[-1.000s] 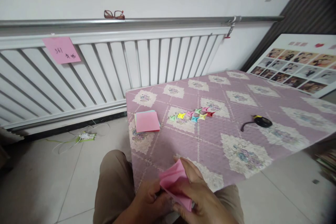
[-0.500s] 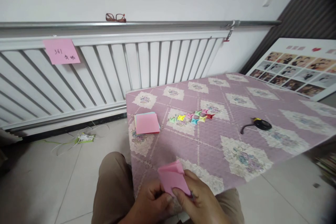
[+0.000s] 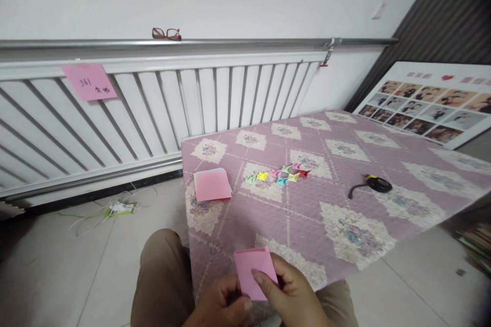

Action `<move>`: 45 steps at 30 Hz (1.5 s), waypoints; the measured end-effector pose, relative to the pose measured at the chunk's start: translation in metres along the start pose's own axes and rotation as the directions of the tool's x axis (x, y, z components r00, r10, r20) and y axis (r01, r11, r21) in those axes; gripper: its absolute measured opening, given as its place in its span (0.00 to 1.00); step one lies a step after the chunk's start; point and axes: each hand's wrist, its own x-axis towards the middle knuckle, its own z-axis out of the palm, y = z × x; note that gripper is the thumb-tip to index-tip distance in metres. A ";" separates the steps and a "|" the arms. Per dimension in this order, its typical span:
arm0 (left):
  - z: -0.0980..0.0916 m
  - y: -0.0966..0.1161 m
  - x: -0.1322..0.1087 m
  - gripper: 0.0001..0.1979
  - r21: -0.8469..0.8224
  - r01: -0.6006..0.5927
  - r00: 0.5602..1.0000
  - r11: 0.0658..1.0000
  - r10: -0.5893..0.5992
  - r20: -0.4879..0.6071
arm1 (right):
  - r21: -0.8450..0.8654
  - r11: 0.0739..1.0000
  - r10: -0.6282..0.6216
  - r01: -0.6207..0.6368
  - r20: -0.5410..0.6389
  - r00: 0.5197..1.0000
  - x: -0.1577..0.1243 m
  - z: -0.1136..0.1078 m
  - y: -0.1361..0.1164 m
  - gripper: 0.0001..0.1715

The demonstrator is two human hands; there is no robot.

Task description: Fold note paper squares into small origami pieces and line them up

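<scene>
A folded pink paper sheet (image 3: 253,272) is pinched between both hands at the near edge of the table. My left hand (image 3: 218,306) grips its lower left side with closed fingers. My right hand (image 3: 293,296) holds its right side, the thumb lying across the paper. Farther up the purple patterned tablecloth (image 3: 307,214) lies a stack of coloured square sheets (image 3: 212,184) with a pink one on top. A row of several small folded paper shapes (image 3: 278,175) in green, yellow, pink, blue and red sits near the table's middle.
A black tape roll (image 3: 375,184) with a loose tail lies on the right of the table. A white radiator (image 3: 153,107) with a pink note (image 3: 89,81) and glasses (image 3: 166,34) on its pipe runs behind. A photo board (image 3: 425,104) leans at right. Cords lie on the tiled floor (image 3: 115,209).
The pink paper went from an open, puffed fold to a flat, narrower rectangle. Both hands moved slightly lower in view and the camera tilted a little.
</scene>
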 end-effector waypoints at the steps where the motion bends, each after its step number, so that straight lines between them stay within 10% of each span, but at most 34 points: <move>1: 0.001 0.001 0.000 0.28 -0.021 -0.012 1.000 1.000 0.012 0.010 | 0.011 1.000 0.005 -0.005 -0.010 1.000 0.000 0.001 0.001 0.15; 31: -0.012 -0.008 0.004 0.30 0.251 0.126 0.992 0.960 -0.116 -0.055 | 0.287 0.954 0.156 -0.082 -0.244 0.957 0.004 0.029 0.047 0.32; 45: -0.027 -0.027 0.014 0.27 0.167 0.017 0.999 0.986 -0.022 0.025 | 0.249 0.962 0.144 -0.113 -0.110 0.984 0.010 0.014 0.050 0.21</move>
